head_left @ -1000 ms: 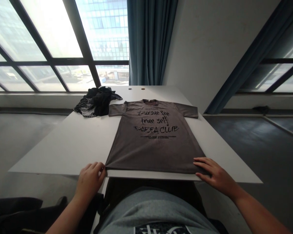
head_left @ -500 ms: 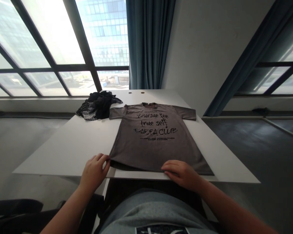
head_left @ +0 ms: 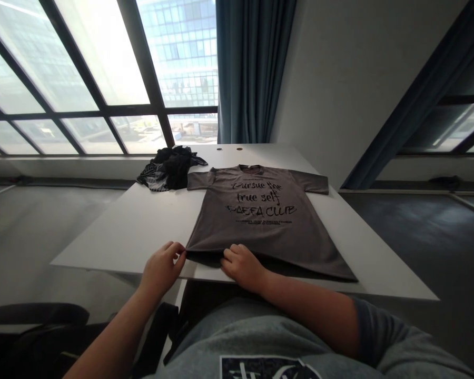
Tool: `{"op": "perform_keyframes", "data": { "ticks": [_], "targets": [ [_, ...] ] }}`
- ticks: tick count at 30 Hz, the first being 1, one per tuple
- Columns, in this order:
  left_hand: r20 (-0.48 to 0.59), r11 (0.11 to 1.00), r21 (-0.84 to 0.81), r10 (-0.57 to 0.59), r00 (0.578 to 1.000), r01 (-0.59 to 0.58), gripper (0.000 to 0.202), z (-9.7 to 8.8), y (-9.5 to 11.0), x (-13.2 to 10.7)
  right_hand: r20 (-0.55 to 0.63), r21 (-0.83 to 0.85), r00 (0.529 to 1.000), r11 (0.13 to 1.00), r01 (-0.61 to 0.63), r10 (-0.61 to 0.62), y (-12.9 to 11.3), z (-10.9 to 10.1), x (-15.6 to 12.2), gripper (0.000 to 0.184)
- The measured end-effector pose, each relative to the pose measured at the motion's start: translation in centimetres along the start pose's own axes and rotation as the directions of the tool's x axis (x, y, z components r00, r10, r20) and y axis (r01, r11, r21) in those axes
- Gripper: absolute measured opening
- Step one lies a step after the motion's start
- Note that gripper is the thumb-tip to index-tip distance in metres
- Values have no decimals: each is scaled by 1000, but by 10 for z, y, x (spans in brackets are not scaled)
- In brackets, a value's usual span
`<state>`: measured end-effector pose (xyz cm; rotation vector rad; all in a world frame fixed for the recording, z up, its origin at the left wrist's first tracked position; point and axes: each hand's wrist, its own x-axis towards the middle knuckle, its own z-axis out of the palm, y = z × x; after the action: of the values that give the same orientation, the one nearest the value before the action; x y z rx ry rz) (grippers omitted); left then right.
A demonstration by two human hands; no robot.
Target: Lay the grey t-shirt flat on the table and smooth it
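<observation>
A grey-brown T-shirt [head_left: 260, 231] with black lettering lies spread face up, its collar toward the far end and its hem near me. My left hand [head_left: 164, 267] pinches the hem's left corner between thumb and fingers. Partway along the same hem, my right hand [head_left: 243, 266] has its fingers curled over the edge of the cloth. Between the two hands the front layer is lifted a little, and the darker inside shows beneath it. The fingertips of the right hand are partly hidden.
The shirt rests on a white table [head_left: 122, 237]. A crumpled heap of black clothes [head_left: 171, 168] sits at the far left, beside a sleeve. Two small round discs [head_left: 239, 149] are at the far end. A black chair armrest [head_left: 35, 314] stands at lower left.
My right hand has moved left along the hem, closer to my left hand, and the front hem is raised more. The left hand keeps its corner. The view has shifted slightly left.
</observation>
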<state>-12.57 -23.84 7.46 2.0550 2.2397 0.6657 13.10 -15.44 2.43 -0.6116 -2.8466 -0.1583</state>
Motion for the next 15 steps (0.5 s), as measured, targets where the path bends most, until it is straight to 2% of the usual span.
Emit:
{"op": "perform_keyframes", "data": {
  "ticks": [5,9,12,15],
  "targets": [
    [61,1000,14,-10,998,9,19,3,-6,-4,-102,-77,994,997,21,-29,5,4,-13,18],
    [96,995,96,-33,995,24,17,8,-11,-9,-172,-104,985,995,-4,-14,8,1,-25,19],
    [197,984,177,-51,979,16,15,13,-13,-13,-151,-83,988,997,5,-18,10,-1,-30,16],
    [327,970,240,-50,944,-32,14,18,-13,-14,-63,-31,997,999,43,-45,14,-1,-30,14]
  ]
}}
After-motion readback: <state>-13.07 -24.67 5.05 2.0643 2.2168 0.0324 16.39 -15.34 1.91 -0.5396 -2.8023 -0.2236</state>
